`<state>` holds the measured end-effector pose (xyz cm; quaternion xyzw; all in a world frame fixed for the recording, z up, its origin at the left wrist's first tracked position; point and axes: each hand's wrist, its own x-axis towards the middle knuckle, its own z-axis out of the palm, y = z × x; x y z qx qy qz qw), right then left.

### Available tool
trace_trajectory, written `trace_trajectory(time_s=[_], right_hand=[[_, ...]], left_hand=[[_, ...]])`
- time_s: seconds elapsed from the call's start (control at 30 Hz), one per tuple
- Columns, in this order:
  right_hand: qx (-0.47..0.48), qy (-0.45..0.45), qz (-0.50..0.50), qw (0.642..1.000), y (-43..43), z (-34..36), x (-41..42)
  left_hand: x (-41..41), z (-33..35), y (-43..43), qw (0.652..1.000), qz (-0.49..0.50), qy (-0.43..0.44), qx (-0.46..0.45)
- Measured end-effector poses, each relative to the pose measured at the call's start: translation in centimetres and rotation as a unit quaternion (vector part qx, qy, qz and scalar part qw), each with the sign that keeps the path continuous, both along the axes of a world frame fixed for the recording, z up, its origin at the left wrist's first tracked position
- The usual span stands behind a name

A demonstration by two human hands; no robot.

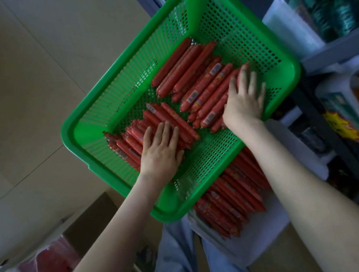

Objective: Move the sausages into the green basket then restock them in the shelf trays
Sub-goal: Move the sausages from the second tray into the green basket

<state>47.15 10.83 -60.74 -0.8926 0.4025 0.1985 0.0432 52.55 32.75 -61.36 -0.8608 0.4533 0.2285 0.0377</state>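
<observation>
A green perforated basket fills the middle of the view and holds two piles of red wrapped sausages. My left hand lies flat, fingers straight, on the near left pile. On the near end of the larger right pile my right hand rests with fingers spread and straight. Under the basket's near right corner a white shelf tray shows several more red sausages packed side by side.
Grey shelving runs along the right with white bins of packaged goods. A cardboard box and red packages sit at the lower left on the tiled floor. My blue trouser legs show below the basket.
</observation>
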Motion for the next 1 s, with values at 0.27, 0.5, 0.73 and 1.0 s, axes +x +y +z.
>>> trace_trajectory(time_s=[0.27, 0.5, 0.73, 1.0], right_hand=[[-0.040, -0.226, 0.050, 0.972, 4.1, 5.0, -5.2], [0.039, -0.106, -0.020, 0.993, 6.5, 2.1, -16.7], [0.141, 0.013, -0.073, 0.987, 4.9, 0.7, -17.1], [0.285, -0.012, -0.178, 0.942, 4.5, -1.1, -17.6]], left_hand=[[-3.0, 3.1, -2.4, 0.993, 0.062, 0.031, -0.092], [-11.4, 4.8, -2.3, 0.980, -0.059, 0.020, -0.189], [-13.4, 2.9, -1.6, 0.985, -0.136, -0.075, -0.080], [-13.6, 3.3, -2.0, 0.989, -0.115, -0.067, -0.070]])
